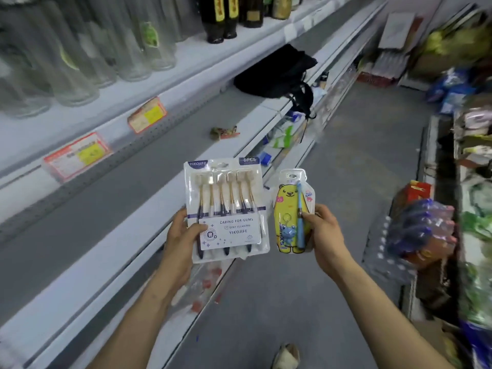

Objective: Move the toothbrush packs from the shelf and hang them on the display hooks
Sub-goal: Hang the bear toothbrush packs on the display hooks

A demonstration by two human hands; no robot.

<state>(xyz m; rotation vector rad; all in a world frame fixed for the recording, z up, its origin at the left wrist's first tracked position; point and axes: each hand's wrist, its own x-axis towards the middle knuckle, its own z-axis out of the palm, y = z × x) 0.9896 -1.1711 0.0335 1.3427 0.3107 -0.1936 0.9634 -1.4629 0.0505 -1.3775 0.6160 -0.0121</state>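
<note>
My left hand (183,235) grips a large clear pack of several toothbrushes (226,209) by its lower left edge, thumb on the front label. My right hand (326,234) pinches a small yellow bear-shaped child's toothbrush pack (288,217) by its right side. I hold both packs upright over the aisle floor, just past the front edge of the grey shelf (106,198) on the left. No display hooks are in view.
A black bag (274,73) and a small crumpled wrapper (223,132) lie on the shelf farther along. Glass bottles (80,54) stand on the shelf above. Price tags (77,155) hang on its front rail. Packaged goods (420,227) crowd the right side of the aisle.
</note>
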